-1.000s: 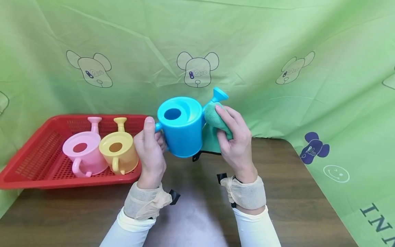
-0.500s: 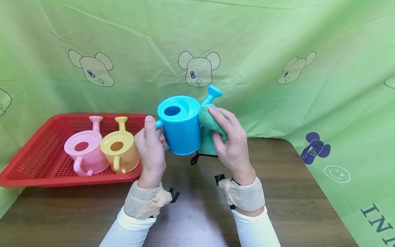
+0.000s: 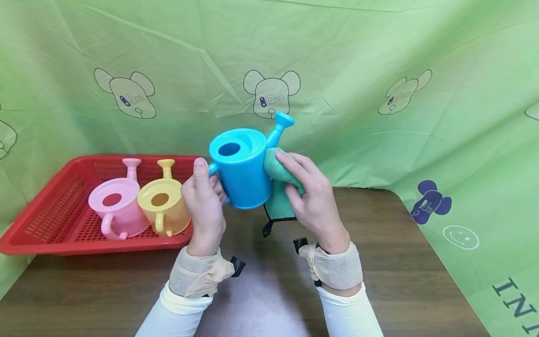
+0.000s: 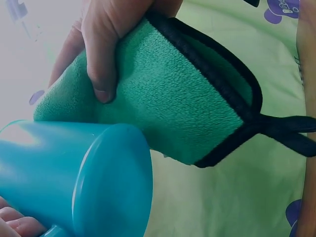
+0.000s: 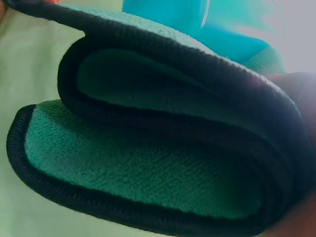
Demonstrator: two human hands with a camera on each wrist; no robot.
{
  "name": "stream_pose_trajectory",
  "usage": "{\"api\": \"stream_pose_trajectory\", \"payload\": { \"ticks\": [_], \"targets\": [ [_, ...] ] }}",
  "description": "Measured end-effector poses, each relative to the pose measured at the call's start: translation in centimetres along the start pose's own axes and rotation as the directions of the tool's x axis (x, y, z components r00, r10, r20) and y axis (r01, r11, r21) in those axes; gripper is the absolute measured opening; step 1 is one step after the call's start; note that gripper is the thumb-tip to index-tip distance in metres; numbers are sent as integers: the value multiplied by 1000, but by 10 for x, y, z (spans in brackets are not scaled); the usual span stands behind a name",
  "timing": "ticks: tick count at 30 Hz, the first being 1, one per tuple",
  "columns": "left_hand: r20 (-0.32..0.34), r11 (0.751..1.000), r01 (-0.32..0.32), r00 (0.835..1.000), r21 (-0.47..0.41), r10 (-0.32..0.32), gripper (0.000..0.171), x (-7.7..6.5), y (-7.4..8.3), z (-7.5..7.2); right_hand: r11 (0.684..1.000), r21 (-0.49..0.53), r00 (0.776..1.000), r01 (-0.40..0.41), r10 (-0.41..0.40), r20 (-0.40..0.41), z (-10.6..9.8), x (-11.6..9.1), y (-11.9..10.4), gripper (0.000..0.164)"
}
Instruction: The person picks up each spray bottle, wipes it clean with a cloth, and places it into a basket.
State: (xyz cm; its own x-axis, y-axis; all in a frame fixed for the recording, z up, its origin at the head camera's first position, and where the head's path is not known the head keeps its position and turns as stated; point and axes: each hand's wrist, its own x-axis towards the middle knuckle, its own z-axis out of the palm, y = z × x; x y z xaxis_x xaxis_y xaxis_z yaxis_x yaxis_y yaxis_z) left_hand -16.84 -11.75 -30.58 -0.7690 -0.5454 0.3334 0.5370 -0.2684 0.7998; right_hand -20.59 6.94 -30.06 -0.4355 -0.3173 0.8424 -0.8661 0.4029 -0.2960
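Observation:
A blue toy watering can [image 3: 244, 175] is held up above the table, its spout [image 3: 275, 133] slanting up to the right. My left hand [image 3: 205, 201] grips its handle, thumb on top. In my right hand [image 3: 316, 201] is a folded green cloth [image 3: 280, 168], pressed to the can's side just below the spout. The left wrist view shows the cloth [image 4: 163, 89] with its black edging and hanging loop, lying against the can [image 4: 74, 173]. Folded layers of the cloth [image 5: 123, 158] fill most of the right wrist view.
A red plastic basket [image 3: 46, 220] stands at the left of the wooden table [image 3: 391, 267]. Inside sit a pink watering can [image 3: 126, 220] and a yellow watering can [image 3: 174, 213], side by side. Green printed fabric [image 3: 337, 56] hangs behind and to the right.
The blue watering can has shifted slightly left and tilted its spout more upward. My right hand has moved left and down with the cloth, from the spout to the can's side.

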Motion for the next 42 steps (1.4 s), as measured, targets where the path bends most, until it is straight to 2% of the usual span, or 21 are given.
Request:
{"api": "stream_pose_trajectory", "payload": {
  "ticks": [11,21,42],
  "targets": [
    [-68,994,-60,996,-94,53,54,2,2,0,1000,-27,995,-14,17,98,3,-4,0,55],
    [-105,979,-105,991,-175,88,52,6,6,-1,999,-45,986,-24,31,161,5,-6,1,59],
    [-186,950,-176,974,-257,130,50,11,11,-5,996,-70,957,-49,67,282,7,-8,1,62]
  ]
}}
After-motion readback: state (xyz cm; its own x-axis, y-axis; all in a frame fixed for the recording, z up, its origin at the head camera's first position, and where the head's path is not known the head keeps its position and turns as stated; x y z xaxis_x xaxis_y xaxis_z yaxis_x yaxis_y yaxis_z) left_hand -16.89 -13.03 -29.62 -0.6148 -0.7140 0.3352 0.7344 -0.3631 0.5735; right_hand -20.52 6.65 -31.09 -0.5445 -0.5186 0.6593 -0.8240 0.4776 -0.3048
